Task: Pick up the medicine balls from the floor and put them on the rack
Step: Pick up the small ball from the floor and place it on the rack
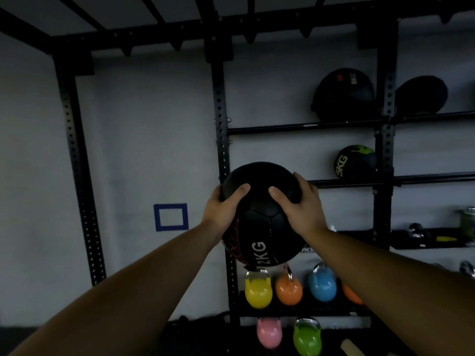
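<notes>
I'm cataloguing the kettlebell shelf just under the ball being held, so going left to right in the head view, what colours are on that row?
Yellow kettlebell → orange kettlebell → blue kettlebell → a second orange kettlebell, mostly hidden behind the right forearm.

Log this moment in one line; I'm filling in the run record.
phase: carrying to rack | object: 2KG medicine ball | left hand: gripping ball | right hand: gripping ball | placed: not yet

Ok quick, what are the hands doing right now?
Left hand: closed on the ball, gripping its left side.
Right hand: closed on the same ball, gripping its right side.
</notes>
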A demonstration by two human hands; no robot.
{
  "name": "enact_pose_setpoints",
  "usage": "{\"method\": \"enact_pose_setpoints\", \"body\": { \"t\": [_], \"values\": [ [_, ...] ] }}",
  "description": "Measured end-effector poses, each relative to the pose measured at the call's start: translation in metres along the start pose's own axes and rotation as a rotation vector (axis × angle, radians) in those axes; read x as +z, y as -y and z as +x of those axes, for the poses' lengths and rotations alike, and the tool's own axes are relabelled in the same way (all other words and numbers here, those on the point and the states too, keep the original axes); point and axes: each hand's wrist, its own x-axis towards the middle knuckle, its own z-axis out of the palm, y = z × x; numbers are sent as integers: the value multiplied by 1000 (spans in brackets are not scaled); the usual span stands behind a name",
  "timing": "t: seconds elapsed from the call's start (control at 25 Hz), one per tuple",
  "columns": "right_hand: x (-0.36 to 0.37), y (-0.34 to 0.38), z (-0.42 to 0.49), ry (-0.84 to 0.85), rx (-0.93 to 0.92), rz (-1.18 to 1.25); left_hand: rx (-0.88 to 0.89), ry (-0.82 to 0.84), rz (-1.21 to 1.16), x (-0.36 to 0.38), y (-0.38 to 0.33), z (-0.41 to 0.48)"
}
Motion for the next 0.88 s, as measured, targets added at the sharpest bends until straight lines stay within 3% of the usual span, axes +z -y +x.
{"method": "enact_pose_setpoints", "body": {
  "t": [0.4,0.88],
  "values": [
    [81,-61,199,24,-119,6,98,-74,-64,16,38,225],
    [181,-174,358,-220,-88,-93,156,172,-37,28,106,463]
  ]
}}
